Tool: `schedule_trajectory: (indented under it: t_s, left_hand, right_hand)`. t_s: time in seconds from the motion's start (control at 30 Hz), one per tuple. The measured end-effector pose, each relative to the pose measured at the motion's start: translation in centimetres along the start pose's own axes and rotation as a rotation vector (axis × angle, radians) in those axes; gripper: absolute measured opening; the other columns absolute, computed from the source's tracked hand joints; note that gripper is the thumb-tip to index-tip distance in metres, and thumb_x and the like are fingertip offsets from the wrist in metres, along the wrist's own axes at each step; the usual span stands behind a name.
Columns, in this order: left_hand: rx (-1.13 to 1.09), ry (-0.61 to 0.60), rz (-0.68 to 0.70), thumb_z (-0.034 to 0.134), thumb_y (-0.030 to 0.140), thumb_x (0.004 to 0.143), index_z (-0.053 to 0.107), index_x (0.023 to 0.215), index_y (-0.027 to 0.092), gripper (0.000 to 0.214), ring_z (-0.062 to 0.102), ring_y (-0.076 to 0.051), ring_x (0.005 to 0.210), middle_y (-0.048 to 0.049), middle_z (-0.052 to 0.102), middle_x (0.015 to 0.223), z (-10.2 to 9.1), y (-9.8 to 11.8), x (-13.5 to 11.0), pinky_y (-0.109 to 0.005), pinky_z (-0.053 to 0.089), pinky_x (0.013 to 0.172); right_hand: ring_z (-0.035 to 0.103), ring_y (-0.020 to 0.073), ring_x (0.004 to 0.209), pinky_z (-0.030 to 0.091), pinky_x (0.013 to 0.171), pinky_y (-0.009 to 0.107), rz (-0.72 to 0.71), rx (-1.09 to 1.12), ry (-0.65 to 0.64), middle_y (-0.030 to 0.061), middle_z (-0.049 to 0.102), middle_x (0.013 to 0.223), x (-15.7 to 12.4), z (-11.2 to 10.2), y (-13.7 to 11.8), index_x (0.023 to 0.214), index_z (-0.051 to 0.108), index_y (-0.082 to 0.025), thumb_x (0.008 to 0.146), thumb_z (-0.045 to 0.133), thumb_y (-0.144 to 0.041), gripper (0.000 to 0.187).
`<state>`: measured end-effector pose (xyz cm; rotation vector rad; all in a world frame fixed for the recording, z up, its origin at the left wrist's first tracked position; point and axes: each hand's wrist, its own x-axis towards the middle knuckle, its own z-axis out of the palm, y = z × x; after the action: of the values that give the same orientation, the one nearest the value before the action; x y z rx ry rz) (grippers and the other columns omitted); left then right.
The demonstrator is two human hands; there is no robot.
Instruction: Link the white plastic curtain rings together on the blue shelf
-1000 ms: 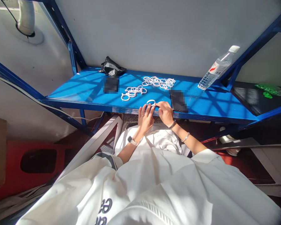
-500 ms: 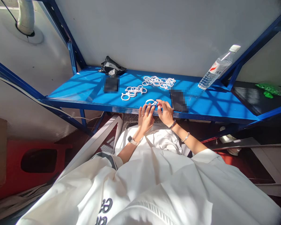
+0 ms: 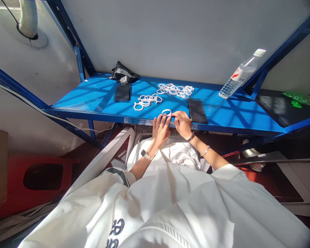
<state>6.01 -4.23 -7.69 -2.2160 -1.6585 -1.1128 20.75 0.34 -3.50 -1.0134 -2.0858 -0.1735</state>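
A white plastic curtain ring point(image 3: 166, 110) is at the front edge of the blue shelf point(image 3: 98, 103), between my two hands. My left hand point(image 3: 160, 128) has its fingers bent over the near side of the ring and grips it there; the fingertips partly cover it. At the ring's right side, the thumb and forefinger of my right hand point(image 3: 183, 123) are pinched together, hiding the small eyelet. Beyond the hands lie two groups of similar white rings: a nearer heap point(image 3: 146, 101) to the left and a farther heap point(image 3: 172, 89) to the right.
A dark flat blurred object point(image 3: 197, 111) lies right of my right hand, and another dark blurred item point(image 3: 122, 93) is at left. Behind that is a crumpled black plastic bag point(image 3: 122, 73). A water bottle point(image 3: 239, 75) stands at right, near the blue frame point(image 3: 279, 48).
My right fingers have closed in on the ring's right side, covering the eyelet that showed before. The ring has turned or shifted slightly; my left hand has barely moved.
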Motion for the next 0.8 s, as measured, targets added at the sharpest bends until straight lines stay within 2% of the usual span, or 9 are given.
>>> schedule_trajectory:
  t_s: [0.27,0.6,0.8]
  left_hand:
    - [0.0,-0.013,-0.006,0.049,0.014,0.086,0.048,0.144,0.02,0.058,0.036,-0.029,0.145,-0.0109,0.047,0.152,-0.03,-0.05,0.02,-0.054,0.02,0.125]
    - [-0.004,-0.008,-0.002,0.049,0.013,0.085,0.051,0.142,0.021,0.058,0.036,-0.029,0.145,-0.0085,0.047,0.153,-0.25,-0.04,0.07,-0.052,0.02,0.125]
    - [-0.007,0.025,0.018,0.049,0.012,0.083,0.052,0.141,0.019,0.058,0.038,-0.029,0.144,-0.009,0.049,0.151,0.06,-0.24,-0.03,-0.051,0.021,0.125]
  right_hand:
    - [0.062,0.0228,0.095,0.051,0.083,0.036,0.001,0.004,0.027,0.0073,0.071,0.103,0.21,-0.12,-0.37,0.107,0.063,-0.023,0.1,0.034,-0.022,0.03]
    - [0.063,0.023,0.095,0.052,0.082,0.036,0.037,0.021,0.008,0.0078,0.071,0.104,0.44,-0.27,-0.59,0.125,0.06,-0.022,0.102,0.035,-0.032,0.035]
    - [0.062,0.0211,0.094,0.05,0.083,0.035,0.045,0.028,0.01,0.0056,0.071,0.103,0.66,-0.21,-0.53,0.107,0.067,-0.025,0.104,0.034,-0.036,0.035]
